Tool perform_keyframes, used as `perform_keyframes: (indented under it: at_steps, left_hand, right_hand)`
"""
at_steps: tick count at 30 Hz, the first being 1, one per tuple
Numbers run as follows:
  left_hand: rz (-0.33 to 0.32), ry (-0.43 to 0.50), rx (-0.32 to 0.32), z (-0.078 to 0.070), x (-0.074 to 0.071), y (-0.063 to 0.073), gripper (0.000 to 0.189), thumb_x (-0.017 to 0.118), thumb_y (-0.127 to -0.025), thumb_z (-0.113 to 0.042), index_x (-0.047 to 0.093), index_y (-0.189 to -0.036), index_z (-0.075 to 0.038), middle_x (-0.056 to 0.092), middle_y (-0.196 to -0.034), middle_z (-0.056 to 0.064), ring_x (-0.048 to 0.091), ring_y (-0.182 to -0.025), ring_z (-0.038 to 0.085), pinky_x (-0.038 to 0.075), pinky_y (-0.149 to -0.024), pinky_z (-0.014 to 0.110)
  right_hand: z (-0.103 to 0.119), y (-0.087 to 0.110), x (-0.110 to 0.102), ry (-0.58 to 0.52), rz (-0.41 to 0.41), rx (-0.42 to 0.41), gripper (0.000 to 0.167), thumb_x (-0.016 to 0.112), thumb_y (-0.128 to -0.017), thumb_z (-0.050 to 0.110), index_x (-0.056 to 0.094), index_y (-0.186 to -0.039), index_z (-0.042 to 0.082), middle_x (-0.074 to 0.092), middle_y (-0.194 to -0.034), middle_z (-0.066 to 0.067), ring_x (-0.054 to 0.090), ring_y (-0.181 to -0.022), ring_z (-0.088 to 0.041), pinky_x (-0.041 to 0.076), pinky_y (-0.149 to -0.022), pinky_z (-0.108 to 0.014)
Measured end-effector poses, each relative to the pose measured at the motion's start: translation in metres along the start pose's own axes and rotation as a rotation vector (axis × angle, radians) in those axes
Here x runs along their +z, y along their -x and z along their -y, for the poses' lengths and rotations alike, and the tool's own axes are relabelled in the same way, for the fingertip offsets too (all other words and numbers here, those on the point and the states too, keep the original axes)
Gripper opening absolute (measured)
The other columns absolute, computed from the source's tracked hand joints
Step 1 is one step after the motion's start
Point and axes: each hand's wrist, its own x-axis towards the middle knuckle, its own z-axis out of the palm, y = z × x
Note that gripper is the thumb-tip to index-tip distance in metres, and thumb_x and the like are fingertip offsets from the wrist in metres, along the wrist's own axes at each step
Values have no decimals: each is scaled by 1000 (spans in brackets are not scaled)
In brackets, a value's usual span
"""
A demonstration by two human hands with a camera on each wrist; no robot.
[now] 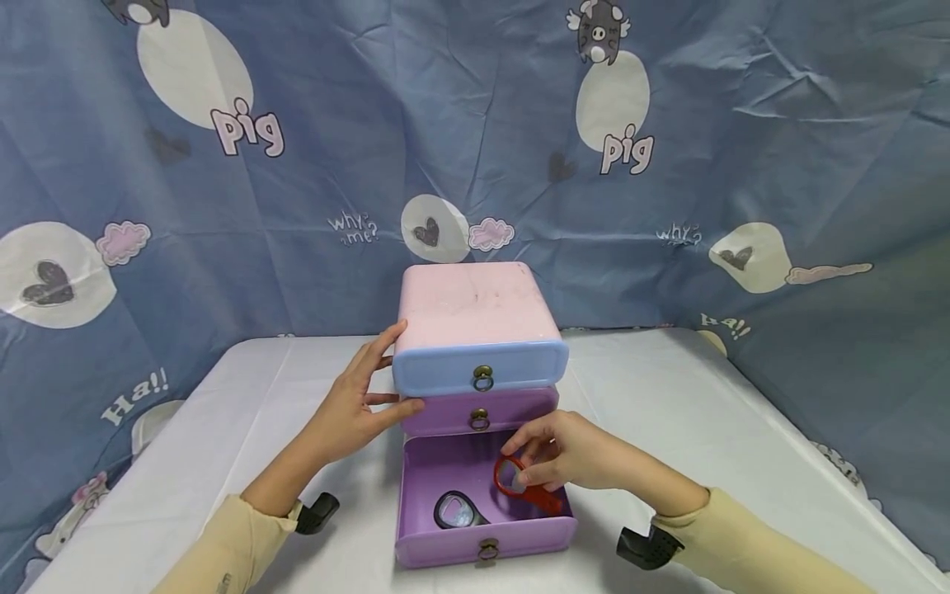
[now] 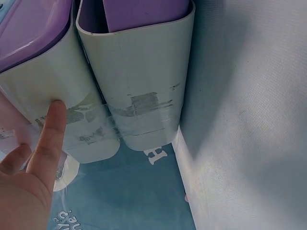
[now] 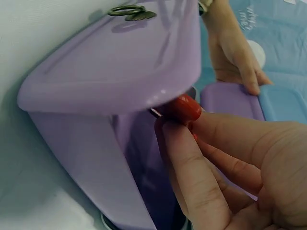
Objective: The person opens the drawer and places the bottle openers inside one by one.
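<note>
A small stacked drawer unit has a pink top (image 1: 475,301), a blue upper drawer (image 1: 445,371) and a purple middle drawer (image 1: 438,421), both pushed in. Its purple bottom drawer (image 1: 438,549) is pulled out. Over that drawer's right side, my right hand (image 1: 571,454) pinches a red magnifying glass (image 1: 543,498) between thumb and fingers. A black-rimmed magnifying glass (image 1: 454,510) lies inside the drawer. Against the unit's left side, my left hand (image 1: 356,408) rests with fingers extended, its thumb on the front near the blue drawer's lower edge. One fingertip touches the pale side wall (image 2: 81,124) in the left wrist view.
The unit stands on a white-covered table (image 1: 653,396). Behind it hangs a blue printed cloth (image 1: 475,124). Each drawer front carries a brass ring pull, such as the lowest ring pull (image 1: 487,549). Dark wrist cameras sit at both sleeves.
</note>
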Motion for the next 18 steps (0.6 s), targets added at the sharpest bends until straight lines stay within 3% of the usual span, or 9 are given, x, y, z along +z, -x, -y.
perform_keyframes:
  at_steps: [10, 18]
  left_hand:
    - [-1, -3, -4, -1, 0, 0, 107, 88, -92, -17, 21, -171, -40, 33, -170, 12, 50, -148, 47, 66, -90, 38]
    - [-2, -2, -13, 0, -1, 0, 106, 88, -92, -18, 21, -171, -42, 33, -171, 11, 50, -149, 46, 66, -91, 37]
  right_hand:
    - [6, -11, 13, 42, 75, 28, 21, 83, -92, 0, 78, -112, 3, 71, -86, -1, 70, -73, -10, 63, -63, -26]
    - [10, -19, 17, 167, 108, 23, 20, 84, -91, 2, 77, -110, 4, 74, -82, 1, 65, -66, -5, 58, -58, -20]
